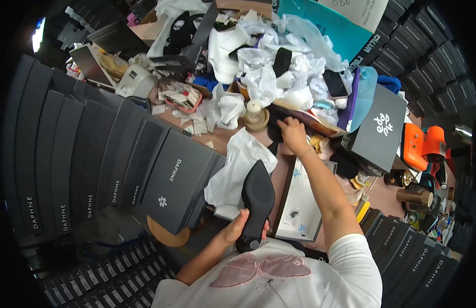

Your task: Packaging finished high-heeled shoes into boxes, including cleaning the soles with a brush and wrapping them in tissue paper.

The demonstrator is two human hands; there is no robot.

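Note:
My left hand (237, 227) is closed round a black pointed-toe shoe (259, 192), holding it with the dark sole facing up and the toe away from me. Farther off, my right hand (294, 134) reaches over the table with bent fingers on a soft black thing (274, 127), whose kind I cannot make out. Beside the shoe lies a crumpled sheet of white tissue paper (233, 172). Under my right forearm sits an open shoebox tray (299, 208) with a pale inside and a few small bits in it. A roll of tape (256, 119) stands left of my right hand.
Dark grey shoeboxes (171, 179) stand in a row on the left, with more stacked at the lower right (402, 251). Crumpled white paper and plastic (263, 77) heap up at the back. An orange device (422, 143) and a grey box (379, 128) are on the right.

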